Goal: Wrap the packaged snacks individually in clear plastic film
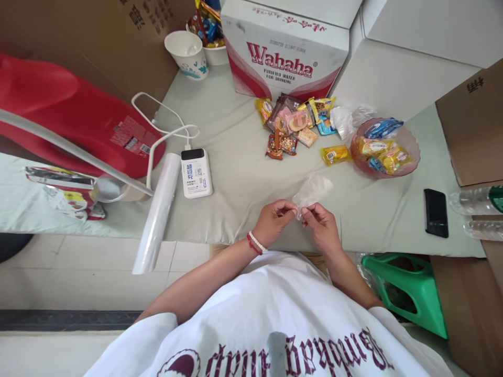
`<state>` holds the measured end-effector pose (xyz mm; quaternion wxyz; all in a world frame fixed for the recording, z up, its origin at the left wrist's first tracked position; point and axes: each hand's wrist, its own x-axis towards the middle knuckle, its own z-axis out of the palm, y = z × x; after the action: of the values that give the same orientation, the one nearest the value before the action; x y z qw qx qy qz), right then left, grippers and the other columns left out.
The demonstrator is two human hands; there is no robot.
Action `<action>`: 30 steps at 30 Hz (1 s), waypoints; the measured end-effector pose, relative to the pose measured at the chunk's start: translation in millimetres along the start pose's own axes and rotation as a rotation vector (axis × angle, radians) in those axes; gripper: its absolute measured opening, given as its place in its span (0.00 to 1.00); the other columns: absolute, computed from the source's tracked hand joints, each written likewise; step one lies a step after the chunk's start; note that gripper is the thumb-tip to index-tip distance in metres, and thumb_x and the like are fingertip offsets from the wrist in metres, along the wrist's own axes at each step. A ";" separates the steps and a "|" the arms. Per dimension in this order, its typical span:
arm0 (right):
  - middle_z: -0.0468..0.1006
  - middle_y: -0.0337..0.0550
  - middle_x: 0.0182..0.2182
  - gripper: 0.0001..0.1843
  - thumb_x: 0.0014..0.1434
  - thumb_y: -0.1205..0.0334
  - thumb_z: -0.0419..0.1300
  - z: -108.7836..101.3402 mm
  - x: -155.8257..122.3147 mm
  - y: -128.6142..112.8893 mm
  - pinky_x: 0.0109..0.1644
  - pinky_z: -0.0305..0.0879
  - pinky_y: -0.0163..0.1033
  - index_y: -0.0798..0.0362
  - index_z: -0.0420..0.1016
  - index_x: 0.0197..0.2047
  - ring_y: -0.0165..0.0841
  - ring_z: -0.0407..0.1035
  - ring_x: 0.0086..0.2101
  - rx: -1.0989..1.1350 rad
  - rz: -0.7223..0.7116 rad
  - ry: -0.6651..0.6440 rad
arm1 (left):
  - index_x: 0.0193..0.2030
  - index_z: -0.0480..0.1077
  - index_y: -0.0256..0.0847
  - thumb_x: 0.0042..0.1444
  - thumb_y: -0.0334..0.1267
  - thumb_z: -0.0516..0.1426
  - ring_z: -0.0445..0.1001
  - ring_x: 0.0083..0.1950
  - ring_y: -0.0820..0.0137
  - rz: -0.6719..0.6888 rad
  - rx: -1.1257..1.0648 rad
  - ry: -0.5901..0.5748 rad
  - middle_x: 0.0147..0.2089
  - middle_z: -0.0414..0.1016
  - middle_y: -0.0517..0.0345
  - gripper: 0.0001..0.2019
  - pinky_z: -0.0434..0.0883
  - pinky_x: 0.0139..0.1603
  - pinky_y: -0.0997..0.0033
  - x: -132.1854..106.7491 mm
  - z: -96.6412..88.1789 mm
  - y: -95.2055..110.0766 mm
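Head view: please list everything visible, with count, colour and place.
clear plastic bag: one, transparent, pinched between both hands at the table's near edge
snack packets: many, mixed colours, heaped in front of the carton
bowl: one, translucent pink, right of the heap, holding more packets
carton: one, white and red, back centre
paper cup: one, white and blue, back left
power bank: one, white, left of centre, cabled
film roll: one, whitish, overhanging the front edge
phone: one, black, right
stool: one, green, on the floor at right
table: one, grey-green cloth
left hand: one, pinching the bag
right hand: one, pinching the bag
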<state>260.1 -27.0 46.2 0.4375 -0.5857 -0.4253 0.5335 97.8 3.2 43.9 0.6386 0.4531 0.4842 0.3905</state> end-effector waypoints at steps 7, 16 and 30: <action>0.74 0.37 0.26 0.17 0.60 0.43 0.67 -13.7 7.2 0.5 0.32 0.60 0.37 0.49 0.77 0.32 0.30 0.63 0.26 0.003 0.047 0.048 | 0.33 0.71 0.39 0.50 0.46 0.64 0.72 0.34 0.74 -0.260 -0.217 0.045 0.35 0.74 0.60 0.13 0.67 0.33 0.76 12.9 -9.8 13.8; 0.73 0.40 0.27 0.12 0.62 0.49 0.66 -0.9 6.8 -3.6 0.36 0.64 0.39 0.46 0.82 0.33 0.34 0.64 0.29 -0.230 -0.180 0.074 | 0.32 0.64 0.42 0.53 0.44 0.62 0.69 0.33 0.73 -0.175 -0.059 0.185 0.30 0.70 0.63 0.12 0.70 0.36 0.72 56.4 1.9 15.2; 0.79 0.38 0.38 0.27 0.48 0.42 0.74 -34.9 61.3 -12.5 0.30 0.67 0.32 0.47 0.78 0.46 0.28 0.68 0.31 0.398 0.235 0.185 | 0.38 0.58 0.45 0.57 0.60 0.62 0.48 0.18 0.82 -0.102 -0.294 0.151 0.23 0.55 0.74 0.23 0.46 0.19 0.79 64.8 1.4 15.3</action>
<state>298.7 33.3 44.5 0.5163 -0.5797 -0.1989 0.5982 112.9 68.1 41.6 0.6785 0.2992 0.4909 0.4573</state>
